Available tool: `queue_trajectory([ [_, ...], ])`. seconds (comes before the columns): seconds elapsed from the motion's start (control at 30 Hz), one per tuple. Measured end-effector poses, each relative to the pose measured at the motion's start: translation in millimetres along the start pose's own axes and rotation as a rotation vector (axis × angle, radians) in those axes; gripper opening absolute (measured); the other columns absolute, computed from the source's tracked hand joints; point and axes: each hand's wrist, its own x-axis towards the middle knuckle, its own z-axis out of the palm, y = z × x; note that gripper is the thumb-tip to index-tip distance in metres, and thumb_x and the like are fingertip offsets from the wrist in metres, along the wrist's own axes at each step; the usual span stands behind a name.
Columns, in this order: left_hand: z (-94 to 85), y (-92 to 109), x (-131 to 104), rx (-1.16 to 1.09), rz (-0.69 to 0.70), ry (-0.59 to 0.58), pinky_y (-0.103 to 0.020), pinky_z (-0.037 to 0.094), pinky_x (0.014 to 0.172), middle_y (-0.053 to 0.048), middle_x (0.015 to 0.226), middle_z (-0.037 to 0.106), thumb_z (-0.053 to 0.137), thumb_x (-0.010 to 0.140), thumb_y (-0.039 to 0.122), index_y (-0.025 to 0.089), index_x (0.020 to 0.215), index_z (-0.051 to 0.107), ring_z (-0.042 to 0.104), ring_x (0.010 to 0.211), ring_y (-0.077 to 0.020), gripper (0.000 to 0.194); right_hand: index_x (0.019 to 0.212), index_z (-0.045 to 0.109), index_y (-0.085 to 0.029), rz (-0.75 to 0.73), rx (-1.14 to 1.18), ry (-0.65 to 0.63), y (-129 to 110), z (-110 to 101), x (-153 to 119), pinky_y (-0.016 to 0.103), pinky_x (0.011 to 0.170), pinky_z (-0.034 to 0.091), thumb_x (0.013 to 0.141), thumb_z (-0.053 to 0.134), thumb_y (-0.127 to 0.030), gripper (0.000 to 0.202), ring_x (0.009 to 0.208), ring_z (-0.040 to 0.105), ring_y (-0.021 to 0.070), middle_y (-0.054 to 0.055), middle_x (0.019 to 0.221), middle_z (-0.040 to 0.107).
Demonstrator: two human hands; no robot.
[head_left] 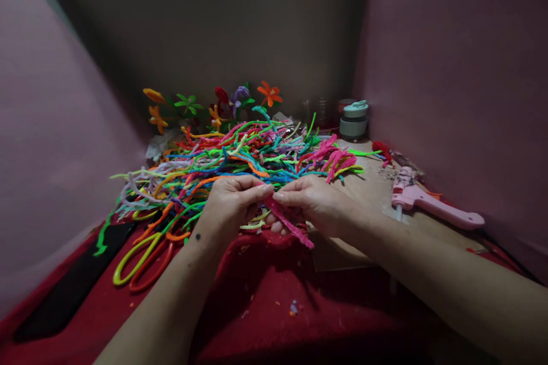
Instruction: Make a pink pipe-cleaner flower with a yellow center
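A pink pipe cleaner [291, 225], bent or doubled into a strip, slants down to the right between my hands. My left hand [235, 202] pinches its upper end between thumb and fingers. Right beside it, my right hand [310, 202] is closed on the same pipe cleaner, its thumb tip almost touching the left one. Just behind my hands spreads a big pile of colourful pipe cleaners [201, 154]. On the pile's right side lies a bunch of bent pink pipe cleaners [338, 158].
Scissors [139, 259] with yellow and red handles and a black strip [72, 285] lie at left. To the right are a pink glue gun [436, 205] and a lidded cup [354, 121]. Pipe-cleaner flowers [269, 93] stand behind the pile. Scraps dot the red cloth [257, 319].
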Motion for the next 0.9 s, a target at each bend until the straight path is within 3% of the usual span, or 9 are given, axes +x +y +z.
queue_trajectory([
  [0.13,0.6,-2,0,0.071,0.023,0.004,-0.017,0.018,0.033,0.007,0.035,0.039,0.069,0.061,0.028,0.014,0.051,0.057,0.029,0.031,-0.003,0.021,0.055,0.063,-0.01,-0.032,-0.051,0.007,0,0,0,0.02,0.043,0.039,0.069,0.059,-0.014,0.014,0.04,0.051,0.0073,0.002,0.049,0.061],
  [0.27,0.5,-5,1,0.123,0.072,-0.003,-0.019,0.026,0.035,0.003,0.042,0.05,0.07,0.059,0.03,0.014,0.056,0.062,0.04,0.035,-0.0066,0.018,0.059,0.065,-0.01,-0.007,-0.048,0.023,4,-2,3,0.02,0.041,0.035,0.066,0.061,-0.013,0.008,0.039,0.05,0.0077,0.002,0.05,0.063],
  [0.5,1.2,-5,-1,0.039,0.147,-0.005,-0.019,0.029,0.035,0.003,0.049,0.056,0.069,0.063,0.032,0.015,0.082,0.065,0.041,0.035,-0.0059,0.026,0.059,0.064,-0.01,-0.05,-0.1,0.1,0,0,3,0.019,0.039,0.033,0.065,0.064,-0.017,0.01,0.04,0.052,0.008,0.003,0.051,0.063],
  [0.7,2.6,-8,1,0.131,0.179,0.072,-0.016,0.026,0.035,0.007,0.041,0.043,0.062,0.07,0.032,0.016,0.068,0.058,0.035,0.035,-0.0047,0.017,0.055,0.063,-0.011,-0.031,-0.179,0.104,-2,3,0,0.019,0.039,0.032,0.067,0.061,-0.015,0.013,0.038,0.048,0.0067,0.001,0.048,0.06],
  [0.9,1.0,-15,3,0.355,0.299,0.123,-0.019,0.039,0.045,0.002,0.054,0.053,0.059,0.072,0.032,0.017,0.067,0.058,0.048,0.049,-0.0098,0.016,0.053,0.06,-0.013,-0.091,-0.266,0.122,5,-1,2,0.022,0.04,0.025,0.066,0.063,-0.02,0.015,0.037,0.035,0.0046,-0.004,0.042,0.048],
])
